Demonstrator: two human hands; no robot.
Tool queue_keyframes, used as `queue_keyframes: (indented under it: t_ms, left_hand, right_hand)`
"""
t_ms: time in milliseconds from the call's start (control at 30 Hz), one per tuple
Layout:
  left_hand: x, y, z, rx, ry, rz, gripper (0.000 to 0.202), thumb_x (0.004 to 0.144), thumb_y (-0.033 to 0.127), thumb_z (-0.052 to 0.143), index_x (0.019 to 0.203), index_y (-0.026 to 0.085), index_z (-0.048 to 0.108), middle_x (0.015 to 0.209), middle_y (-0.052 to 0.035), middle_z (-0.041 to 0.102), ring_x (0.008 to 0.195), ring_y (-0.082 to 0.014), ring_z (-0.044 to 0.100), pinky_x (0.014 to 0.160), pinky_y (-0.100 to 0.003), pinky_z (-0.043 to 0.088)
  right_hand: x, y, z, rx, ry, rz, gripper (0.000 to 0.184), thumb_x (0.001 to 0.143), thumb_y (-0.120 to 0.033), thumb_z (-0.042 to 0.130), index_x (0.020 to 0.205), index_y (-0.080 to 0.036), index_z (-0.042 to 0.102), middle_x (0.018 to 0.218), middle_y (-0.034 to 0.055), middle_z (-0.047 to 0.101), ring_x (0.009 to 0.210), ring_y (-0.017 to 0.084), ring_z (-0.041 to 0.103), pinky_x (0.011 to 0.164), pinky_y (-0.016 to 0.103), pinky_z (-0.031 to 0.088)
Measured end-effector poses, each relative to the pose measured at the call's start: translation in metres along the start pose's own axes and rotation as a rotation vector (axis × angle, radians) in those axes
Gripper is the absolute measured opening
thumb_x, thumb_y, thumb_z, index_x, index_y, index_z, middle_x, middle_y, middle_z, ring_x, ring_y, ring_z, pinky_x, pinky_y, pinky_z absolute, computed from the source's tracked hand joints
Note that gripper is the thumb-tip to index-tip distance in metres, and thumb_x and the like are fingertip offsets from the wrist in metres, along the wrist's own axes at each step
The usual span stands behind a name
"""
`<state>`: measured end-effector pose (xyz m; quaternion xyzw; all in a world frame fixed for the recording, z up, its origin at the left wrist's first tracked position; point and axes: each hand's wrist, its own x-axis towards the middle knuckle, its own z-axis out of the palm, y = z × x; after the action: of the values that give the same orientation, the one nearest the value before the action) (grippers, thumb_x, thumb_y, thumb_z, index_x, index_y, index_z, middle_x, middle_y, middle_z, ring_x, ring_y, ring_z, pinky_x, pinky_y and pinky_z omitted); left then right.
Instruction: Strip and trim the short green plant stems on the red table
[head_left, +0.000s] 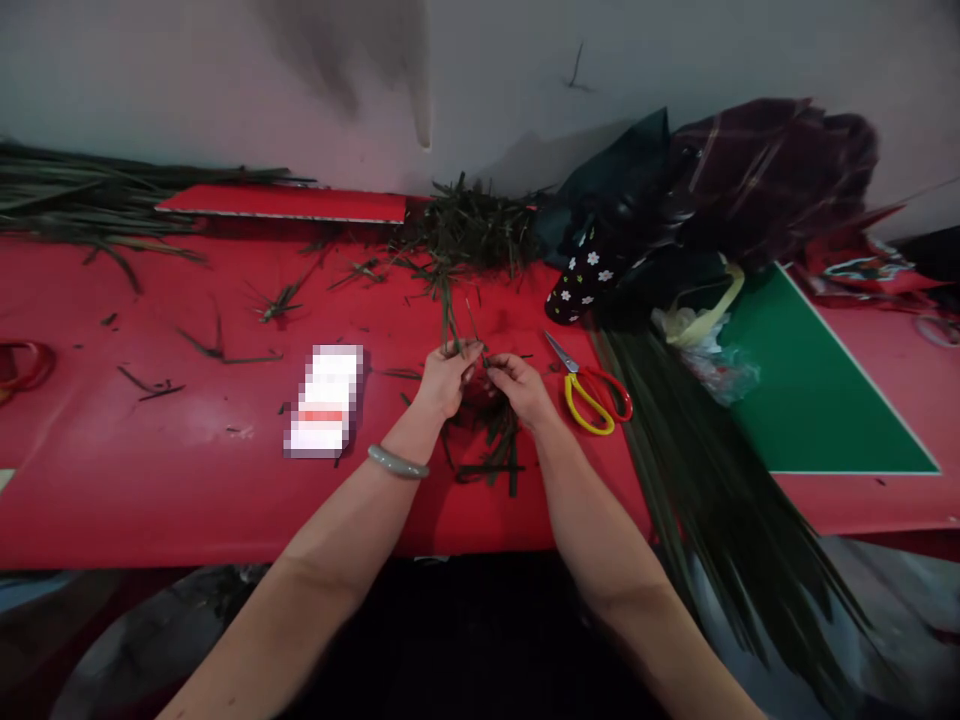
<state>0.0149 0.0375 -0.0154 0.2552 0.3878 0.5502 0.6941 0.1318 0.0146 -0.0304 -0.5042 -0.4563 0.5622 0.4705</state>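
Nearest to the camera are the dark clothing (480,640) of the person and the two bare forearms, which reach forward over the red table (187,500). The narrow green leaf strips (448,308) are at the middle of the table, in the left hand (448,380), which grips them between thumb and fingers. The right hand (523,388) is just beside it, with its fingertips drawn together; I cannot tell if they pinch a strip, because the detail is too small. Below the hands there lie cut leaf pieces (491,470). To the right are scissors (573,371) with one yellow and one red handle, and to the left a bright, blurred rectangle (324,400). Farther out, a heap of leaf scraps (480,235) rests near the wall, and long leaves (720,490) hang over the front edge.
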Motion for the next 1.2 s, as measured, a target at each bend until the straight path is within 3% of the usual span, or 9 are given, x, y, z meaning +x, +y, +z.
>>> queue_keyframes:
  t_ms: [233, 533, 733, 900, 1200]
  left_hand:
    - [-0.0001, -0.0018, 0.0009, 0.108, 0.044, 0.071, 0.022, 0.056, 0.025, 0.071, 0.066, 0.012, 0.055, 0.046, 0.0073, 0.045, 0.037, -0.0009, 0.036, 0.036, -0.016, 0.024]
    - [-0.0019, -0.0012, 0.0006, 0.121, 0.042, 0.101, 0.023, 0.055, 0.027, 0.072, 0.066, 0.012, 0.057, 0.048, 0.0063, 0.048, 0.038, -0.0013, 0.037, 0.037, -0.017, 0.024]
    - [-0.0006, -0.0034, -0.0021, 0.126, 0.031, 0.128, 0.021, 0.057, 0.027, 0.071, 0.066, 0.013, 0.058, 0.047, 0.0069, 0.046, 0.04, -0.0017, 0.037, 0.039, -0.016, 0.026]
    - [-0.0007, -0.003, -0.0009, 0.124, 0.043, 0.121, 0.021, 0.056, 0.025, 0.071, 0.061, 0.013, 0.054, 0.047, 0.0071, 0.046, 0.038, -0.0015, 0.036, 0.037, -0.017, 0.024]
    - [-0.0023, -0.0008, 0.001, 0.117, 0.03, 0.102, 0.021, 0.056, 0.025, 0.071, 0.062, 0.013, 0.054, 0.048, 0.0067, 0.047, 0.039, -0.002, 0.039, 0.038, -0.016, 0.028]
  right_hand:
    - [-0.0023, 0.0032, -0.0037, -0.081, 0.015, -0.104, 0.017, 0.07, -0.034, 0.054, 0.079, -0.019, 0.057, 0.059, -0.0035, 0.058, 0.052, 0.009, 0.054, 0.053, 0.023, 0.046]
    - [-0.0033, 0.0025, -0.0035, 0.034, 0.006, -0.061, 0.02, 0.072, -0.038, 0.053, 0.074, -0.018, 0.056, 0.054, -0.0049, 0.057, 0.045, 0.006, 0.05, 0.049, 0.02, 0.043]
    - [-0.0034, 0.0032, -0.0029, -0.062, 0.046, -0.104, 0.02, 0.07, -0.034, 0.056, 0.082, -0.018, 0.058, 0.058, -0.0045, 0.058, 0.047, 0.007, 0.052, 0.05, 0.021, 0.045]
    - [-0.0047, 0.0006, -0.0013, -0.18, 0.023, -0.133, 0.017, 0.073, -0.032, 0.052, 0.078, -0.018, 0.059, 0.058, -0.003, 0.059, 0.047, 0.008, 0.053, 0.049, 0.021, 0.044]
    - [-0.0063, 0.0008, -0.0004, -0.089, -0.03, -0.115, 0.018, 0.076, -0.034, 0.049, 0.076, -0.018, 0.056, 0.057, -0.0033, 0.059, 0.048, 0.007, 0.053, 0.05, 0.02, 0.044]
